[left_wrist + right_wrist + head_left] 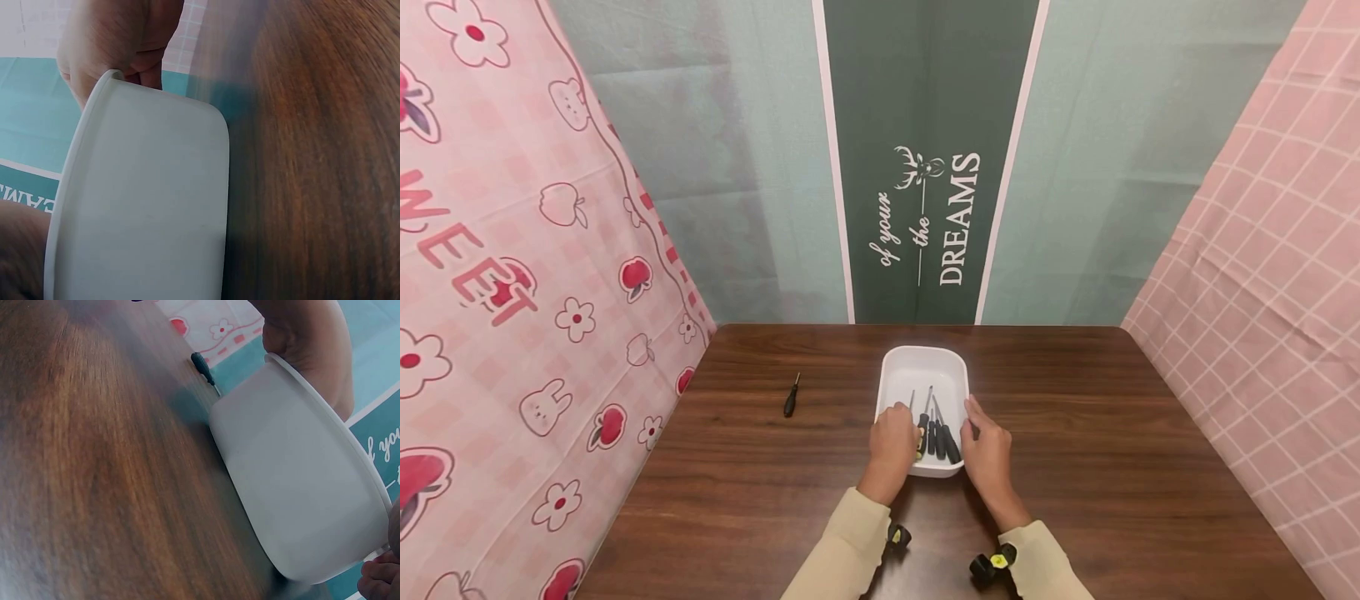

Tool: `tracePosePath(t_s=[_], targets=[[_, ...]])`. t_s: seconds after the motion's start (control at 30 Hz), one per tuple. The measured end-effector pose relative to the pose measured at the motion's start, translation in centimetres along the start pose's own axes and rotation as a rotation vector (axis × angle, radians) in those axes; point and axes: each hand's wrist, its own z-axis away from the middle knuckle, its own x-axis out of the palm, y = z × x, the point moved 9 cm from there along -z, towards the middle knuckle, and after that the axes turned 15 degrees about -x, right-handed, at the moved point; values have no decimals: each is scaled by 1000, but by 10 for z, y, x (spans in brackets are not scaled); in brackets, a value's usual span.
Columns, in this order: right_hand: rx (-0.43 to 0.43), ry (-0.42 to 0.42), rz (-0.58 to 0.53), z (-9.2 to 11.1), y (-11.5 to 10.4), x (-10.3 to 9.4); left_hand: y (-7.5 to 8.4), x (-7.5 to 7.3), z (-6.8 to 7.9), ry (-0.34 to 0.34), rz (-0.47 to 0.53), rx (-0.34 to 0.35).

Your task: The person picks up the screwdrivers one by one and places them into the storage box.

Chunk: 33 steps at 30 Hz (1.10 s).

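A white tray (pixel 925 371) sits on the wooden table with several black-handled screwdrivers (pixel 942 442) inside it, shafts pointing away from me. My left hand (pixel 892 433) reaches over the tray's left side, fingers curled down inside. It grips a screwdriver with a yellow-and-black handle (pixel 919 444); a thin shaft shows past the knuckles, but the fingertips are hidden. My right hand (pixel 987 448) holds the tray's right rim, and in the right wrist view its curled fingers (pixel 378 578) show at the outer wall. Another screwdriver (pixel 791 397) lies on the table left of the tray.
The brown wooden table (pixel 1060 400) extends around the tray. A green-and-teal cloth (pixel 767 208) hangs behind it. Pink printed cloth (pixel 587 350) stands at the left, and pink checked cloth (pixel 1240 333) at the right.
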Motion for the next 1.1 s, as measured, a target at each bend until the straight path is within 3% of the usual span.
tracePosePath(t_s=[0.83,1.1], targets=[[-7,2,-1,0,1,3,-1,2,0,27,-44,10],[-25,41,12,0,-1,-2,2,3,1,31,-44,26]])
